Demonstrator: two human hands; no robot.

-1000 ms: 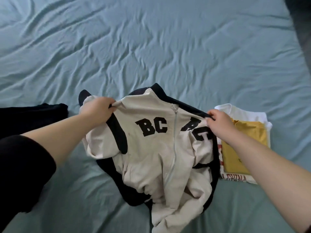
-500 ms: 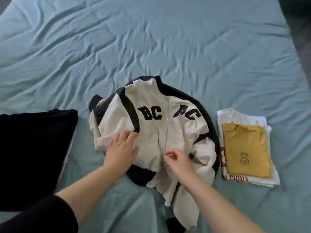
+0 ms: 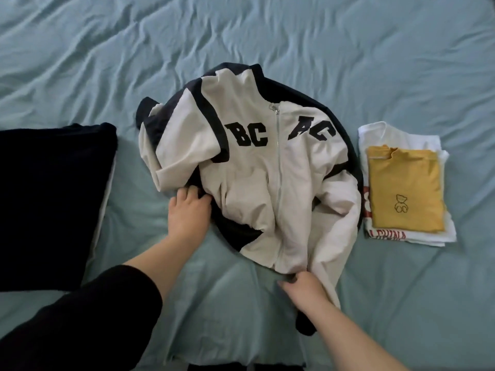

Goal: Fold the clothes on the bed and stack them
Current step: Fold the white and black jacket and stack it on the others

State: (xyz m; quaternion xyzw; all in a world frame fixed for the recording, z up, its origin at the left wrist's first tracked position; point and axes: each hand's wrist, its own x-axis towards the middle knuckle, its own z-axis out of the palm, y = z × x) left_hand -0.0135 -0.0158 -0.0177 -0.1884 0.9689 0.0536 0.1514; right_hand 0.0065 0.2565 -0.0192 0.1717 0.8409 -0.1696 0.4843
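1. Rumpled teal bed sheet (image 3: 267,49) fills the head view; in the middle of it lies the cream and navy zip-up jacket with black letters (image 3: 249,188), front up, zip closed, collar away from the person; its sleeves are bunched over the body and the hem sits skewed.
2. Left of the jacket, apart from it, rests a folded black garment (image 3: 53,196); just beside the jacket on the right is a stack, a mustard-yellow folded shirt (image 3: 404,191) on top of a white folded shirt with red print (image 3: 375,135).
3. The left hand (image 3: 187,215) reaches the dark edge under the jacket's left sleeve, fingertips hidden by cloth, so I cannot tell whether it grips; the right hand (image 3: 302,290) curls its fingers round the bottom hem near the zip's end.
4. The step looks like flattening before the first fold; it would go best by drawing the hem toward the person until the zip runs straight; then free each sleeve outward and smooth the body; a crooked base would give a lopsided bundle that sits badly on the stack.
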